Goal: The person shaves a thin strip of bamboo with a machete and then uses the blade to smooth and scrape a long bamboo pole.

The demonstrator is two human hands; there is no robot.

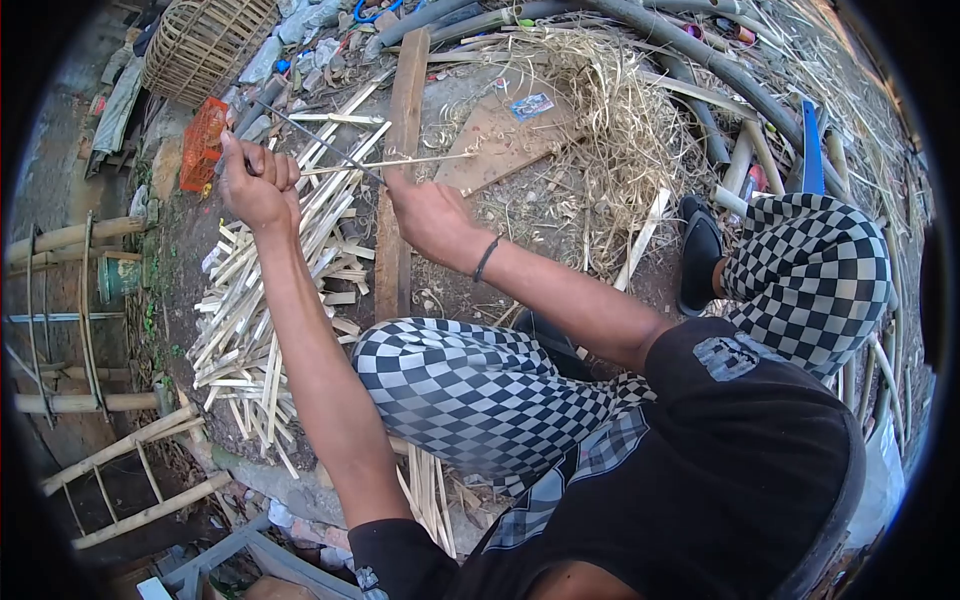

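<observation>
My left hand [258,185] is closed around one end of a thin bamboo strip [440,159]. The strip runs rightward, above my right hand, over a long wooden plank [403,110]. My right hand [432,218], closed near the plank, grips a long, thin, dark blade-like tool [318,137]; its handle is hidden in my fingers. The tool points up and left, crossing the strip between my hands. Below my left forearm lies a loose pile of split bamboo strips [262,325]. My right wrist wears a dark band.
Curly shavings [625,115] heap beside a flat brown board [500,150] bearing a small blue packet [532,106]. A blue saw [811,150] stands at right near bamboo poles. An orange plastic basket [200,150] and woven basket [205,50] sit upper left; a bamboo ladder [150,475] lies lower left.
</observation>
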